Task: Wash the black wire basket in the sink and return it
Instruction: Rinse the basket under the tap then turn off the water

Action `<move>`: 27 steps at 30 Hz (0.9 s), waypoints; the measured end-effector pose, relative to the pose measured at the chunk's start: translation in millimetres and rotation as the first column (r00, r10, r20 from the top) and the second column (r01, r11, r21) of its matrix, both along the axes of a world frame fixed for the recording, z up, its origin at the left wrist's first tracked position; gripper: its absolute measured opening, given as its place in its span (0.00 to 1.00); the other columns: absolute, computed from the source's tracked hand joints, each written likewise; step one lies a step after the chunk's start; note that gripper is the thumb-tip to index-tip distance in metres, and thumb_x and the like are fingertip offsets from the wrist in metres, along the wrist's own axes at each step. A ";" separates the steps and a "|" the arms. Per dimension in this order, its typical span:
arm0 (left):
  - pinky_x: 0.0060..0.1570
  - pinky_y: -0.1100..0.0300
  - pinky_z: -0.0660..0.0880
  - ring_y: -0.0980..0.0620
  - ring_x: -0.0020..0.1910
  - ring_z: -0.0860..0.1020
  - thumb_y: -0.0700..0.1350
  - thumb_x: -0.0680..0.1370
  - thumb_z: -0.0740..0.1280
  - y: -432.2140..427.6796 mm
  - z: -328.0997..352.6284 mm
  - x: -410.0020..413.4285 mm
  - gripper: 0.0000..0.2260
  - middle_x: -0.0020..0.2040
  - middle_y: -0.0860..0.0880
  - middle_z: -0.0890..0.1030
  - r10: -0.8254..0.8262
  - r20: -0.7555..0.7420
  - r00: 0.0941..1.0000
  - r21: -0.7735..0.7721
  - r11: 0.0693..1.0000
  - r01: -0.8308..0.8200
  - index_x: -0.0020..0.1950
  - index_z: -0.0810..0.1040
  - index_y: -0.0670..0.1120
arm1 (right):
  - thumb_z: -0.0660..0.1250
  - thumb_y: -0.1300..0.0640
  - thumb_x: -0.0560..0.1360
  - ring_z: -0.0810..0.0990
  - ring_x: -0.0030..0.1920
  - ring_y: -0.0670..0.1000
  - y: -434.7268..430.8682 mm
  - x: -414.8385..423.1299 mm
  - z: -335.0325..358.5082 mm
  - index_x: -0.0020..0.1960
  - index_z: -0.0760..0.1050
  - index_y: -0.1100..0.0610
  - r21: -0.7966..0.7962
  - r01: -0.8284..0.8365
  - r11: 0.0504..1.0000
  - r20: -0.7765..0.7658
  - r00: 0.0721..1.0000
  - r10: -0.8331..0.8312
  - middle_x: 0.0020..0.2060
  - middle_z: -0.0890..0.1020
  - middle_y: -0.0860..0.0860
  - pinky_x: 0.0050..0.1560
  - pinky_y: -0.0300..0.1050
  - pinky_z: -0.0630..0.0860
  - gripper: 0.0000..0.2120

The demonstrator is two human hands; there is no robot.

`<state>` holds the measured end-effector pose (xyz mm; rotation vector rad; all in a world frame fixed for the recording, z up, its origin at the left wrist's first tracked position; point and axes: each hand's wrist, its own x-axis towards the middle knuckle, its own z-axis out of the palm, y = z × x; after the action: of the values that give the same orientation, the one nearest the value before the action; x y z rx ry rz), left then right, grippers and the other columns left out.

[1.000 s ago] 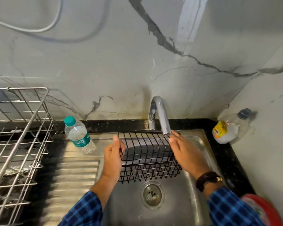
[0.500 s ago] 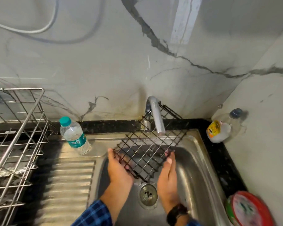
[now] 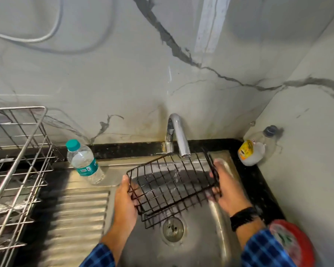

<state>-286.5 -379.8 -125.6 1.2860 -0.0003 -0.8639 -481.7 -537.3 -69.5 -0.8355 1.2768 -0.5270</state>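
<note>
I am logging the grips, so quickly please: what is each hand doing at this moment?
Left hand: holds the left end of the basket.
Right hand: holds the right end of the basket; its fingers are blurred.

My 2 forearms reach in from the near edge. My left hand grips the left end of the black wire basket; my right hand, blurred, grips its right end.

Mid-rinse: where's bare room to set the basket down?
The ribbed drainboard, between wire rack, water bottle and sink, is bare. The right counter strip is crowded: jug behind, red item in front.
</note>
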 end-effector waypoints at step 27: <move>0.58 0.53 0.77 0.46 0.61 0.78 0.40 0.84 0.58 -76.6 41.0 49.6 0.18 0.67 0.43 0.76 -0.627 0.209 0.751 0.554 0.708 0.438 0.74 0.67 0.45 | 0.82 0.36 0.46 0.74 0.66 0.47 58.1 -135.5 -17.0 0.55 0.67 0.34 -0.356 -0.672 0.649 -0.360 0.740 0.569 0.65 0.68 0.41 0.62 0.29 0.70 0.41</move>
<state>-236.9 -456.5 -84.7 1.9679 -0.5478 -1.1435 -617.3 -479.2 -86.5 -1.7123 0.9571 -0.1667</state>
